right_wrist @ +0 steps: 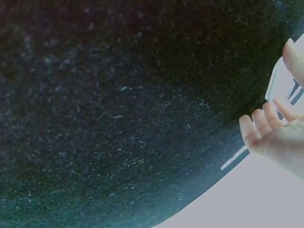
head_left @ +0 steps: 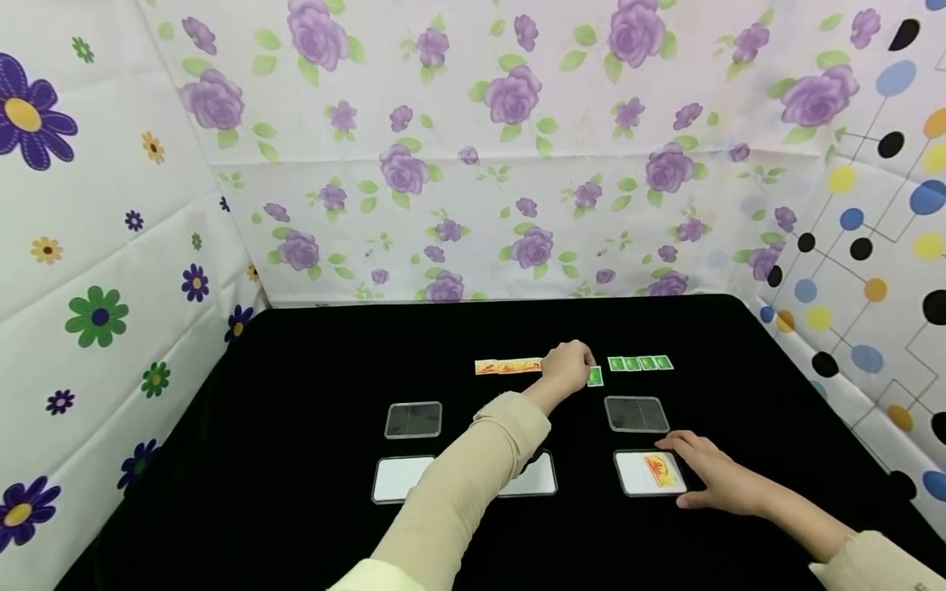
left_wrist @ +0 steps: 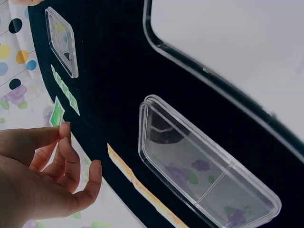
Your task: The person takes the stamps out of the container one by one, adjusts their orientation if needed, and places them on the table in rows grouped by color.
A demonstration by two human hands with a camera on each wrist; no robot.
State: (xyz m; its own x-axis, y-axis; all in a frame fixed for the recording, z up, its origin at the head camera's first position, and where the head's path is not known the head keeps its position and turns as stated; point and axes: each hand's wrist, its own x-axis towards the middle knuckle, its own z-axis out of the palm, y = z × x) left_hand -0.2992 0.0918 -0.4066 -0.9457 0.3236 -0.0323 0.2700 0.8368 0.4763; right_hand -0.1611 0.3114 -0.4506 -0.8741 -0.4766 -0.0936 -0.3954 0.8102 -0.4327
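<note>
My left hand (head_left: 567,367) pinches a small green card (left_wrist: 57,112) between thumb and index finger, above the far part of the black table. Just right of it lies a row of several green cards (head_left: 640,363). Several overlapping orange cards (head_left: 508,366) lie on its left. My right hand (head_left: 720,478) rests beside the right edge of a clear case with a white base (head_left: 628,476), thumb and fingers spread about its corners. An orange-and-yellow card (head_left: 660,470) lies on that base. Whether those fingers touch the case I cannot tell.
Two clear cases with a dividing line, the left one (head_left: 414,419) and the right one (head_left: 636,414), lie in the middle. Nearer are a white case (head_left: 399,478) and another white case (head_left: 535,476), partly hidden by my left sleeve (head_left: 461,484). Patterned cloth walls enclose the table.
</note>
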